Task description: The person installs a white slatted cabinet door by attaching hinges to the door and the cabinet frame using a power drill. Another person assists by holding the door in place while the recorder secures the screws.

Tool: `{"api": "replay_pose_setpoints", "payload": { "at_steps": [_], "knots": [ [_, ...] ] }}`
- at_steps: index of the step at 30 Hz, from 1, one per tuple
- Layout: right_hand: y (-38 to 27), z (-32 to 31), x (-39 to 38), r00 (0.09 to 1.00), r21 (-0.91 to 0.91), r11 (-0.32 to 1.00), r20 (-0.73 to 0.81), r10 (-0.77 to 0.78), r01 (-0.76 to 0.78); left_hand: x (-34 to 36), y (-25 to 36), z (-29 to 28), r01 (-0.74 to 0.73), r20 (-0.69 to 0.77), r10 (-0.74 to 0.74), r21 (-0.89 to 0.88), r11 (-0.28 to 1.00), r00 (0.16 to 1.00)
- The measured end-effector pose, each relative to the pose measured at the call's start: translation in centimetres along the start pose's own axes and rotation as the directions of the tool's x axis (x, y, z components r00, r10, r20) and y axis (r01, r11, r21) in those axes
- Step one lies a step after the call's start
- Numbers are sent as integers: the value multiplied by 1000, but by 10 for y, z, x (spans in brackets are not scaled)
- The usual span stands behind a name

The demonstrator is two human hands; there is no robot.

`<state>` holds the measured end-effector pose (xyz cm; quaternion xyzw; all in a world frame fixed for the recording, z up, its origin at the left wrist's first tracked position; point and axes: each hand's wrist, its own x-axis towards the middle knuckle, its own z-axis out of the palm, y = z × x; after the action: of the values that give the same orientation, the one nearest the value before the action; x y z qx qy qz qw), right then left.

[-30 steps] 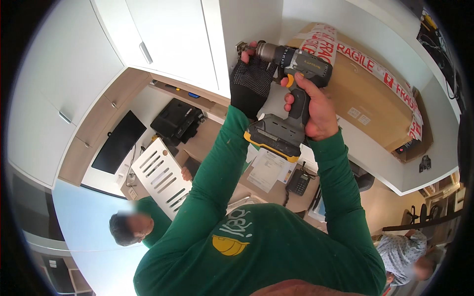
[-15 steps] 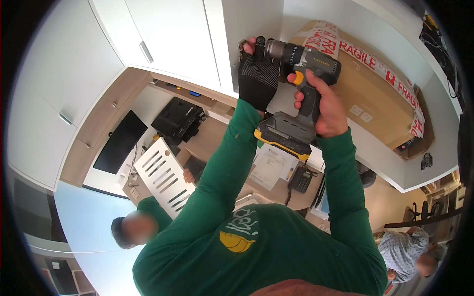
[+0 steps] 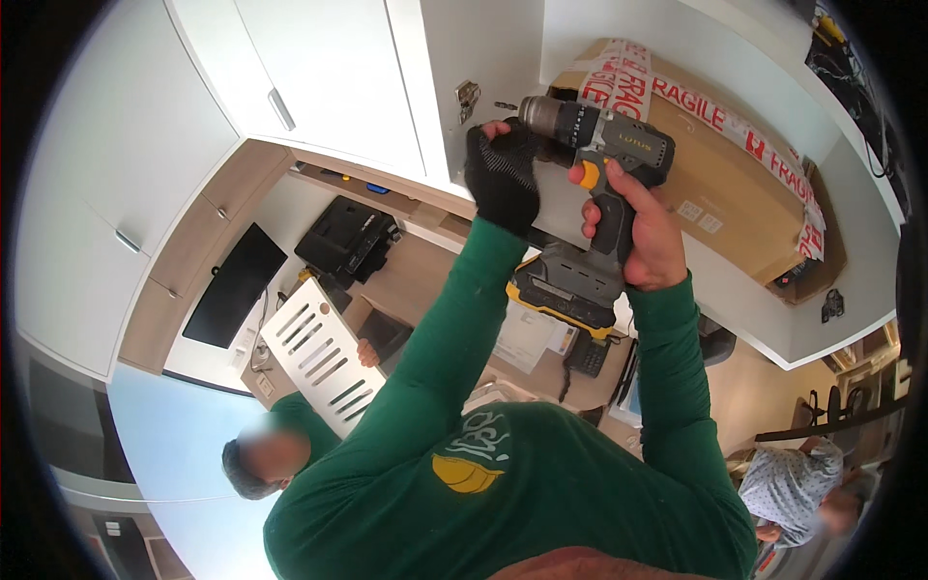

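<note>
A: What is difficult to see?
B: The fingers of the left hand (image 3: 503, 174), in a black glove (image 3: 505, 193), are partly hidden, so I cannot tell whether something is inside them. The cardboard box (image 3: 725, 193) is partly covered by the drill, and the papers (image 3: 527, 338) below are cut off by its battery (image 3: 561, 285).
A: And how are the hands?
B: The right hand (image 3: 650, 227) is closed firmly around the handle of the cordless drill (image 3: 623, 140), a finger at the yellow trigger (image 3: 589, 174). The left is curled just beside the chuck (image 3: 543, 118); I cannot say if they touch.
A: Where does the drill point?
B: It is in front of the box, and its bit (image 3: 506, 104) points left, near a metal hinge (image 3: 468, 95) on the cabinet's side panel (image 3: 483, 43).
A: Any writing?
B: Yes, red-and-white printed tape (image 3: 691, 104) on the box, pale lettering on the drill body, and a print with a yellow hat (image 3: 466, 474) on the green shirt (image 3: 590, 474).
</note>
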<state>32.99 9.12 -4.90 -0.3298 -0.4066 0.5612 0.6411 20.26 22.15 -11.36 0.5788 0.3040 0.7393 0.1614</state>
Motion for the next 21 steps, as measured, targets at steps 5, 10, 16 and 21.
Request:
{"api": "replay_pose_setpoints", "payload": {
  "at_steps": [5, 10, 16, 21],
  "knots": [
    [-4, 6, 7, 999, 85, 996, 45, -25, 21, -20, 32, -78, 256, 111, -241, -624, 738, 964],
    [17, 17, 21, 998, 147, 989, 56, 0, -8, -59, -2, -149, 193, 99, -171, -275, 942, 980],
    [25, 22, 23, 999, 156, 988, 46, 5, -12, -104, -43, -207, 676, 224, -641, -162, 719, 734],
    [27, 20, 21, 999, 120, 993, 30, -16, 12, -96, -29, -210, 831, 537, -676, -515, 211, 504]
  ]
}}
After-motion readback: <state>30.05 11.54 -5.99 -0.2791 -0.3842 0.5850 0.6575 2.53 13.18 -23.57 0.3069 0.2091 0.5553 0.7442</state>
